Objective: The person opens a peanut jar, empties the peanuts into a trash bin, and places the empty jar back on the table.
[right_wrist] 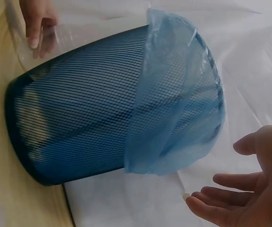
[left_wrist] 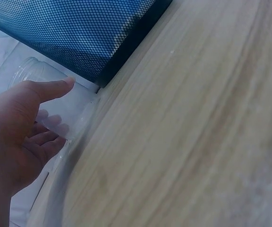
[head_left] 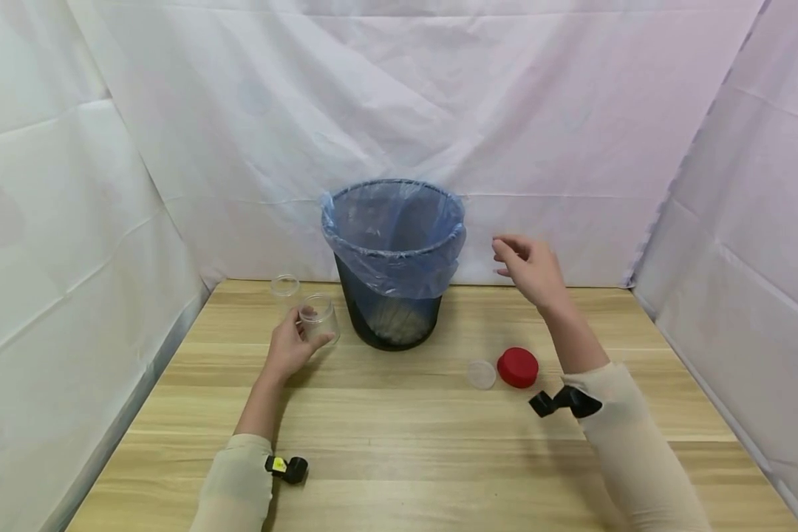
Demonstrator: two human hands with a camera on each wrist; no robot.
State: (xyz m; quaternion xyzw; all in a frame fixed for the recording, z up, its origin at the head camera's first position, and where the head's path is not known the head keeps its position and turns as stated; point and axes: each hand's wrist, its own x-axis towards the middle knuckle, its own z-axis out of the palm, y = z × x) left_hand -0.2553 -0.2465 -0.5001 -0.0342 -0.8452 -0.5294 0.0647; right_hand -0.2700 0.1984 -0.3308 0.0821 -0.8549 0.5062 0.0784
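Observation:
My left hand (head_left: 287, 349) holds a clear plastic jar (head_left: 322, 325) on the table, left of the bin, thumb on the near side and fingers round the far side. The jar is upright, with its open mouth up. Just behind it stands a second clear jar (head_left: 285, 288), partly hidden. My right hand (head_left: 533, 272) is raised in the air to the right of the bin, fingers loosely bent and nothing in them. The black mesh waste bin (right_wrist: 79, 109) stands between the hands, lined with a blue plastic bag (head_left: 399, 270) folded over its rim.
A red screw lid (head_left: 518, 367) lies on the wooden table (head_left: 386, 443) at the right, below my right forearm. Beside it is a translucent round disc (head_left: 482, 374). White cloth (head_left: 399, 89) hangs behind the bin and along both sides.

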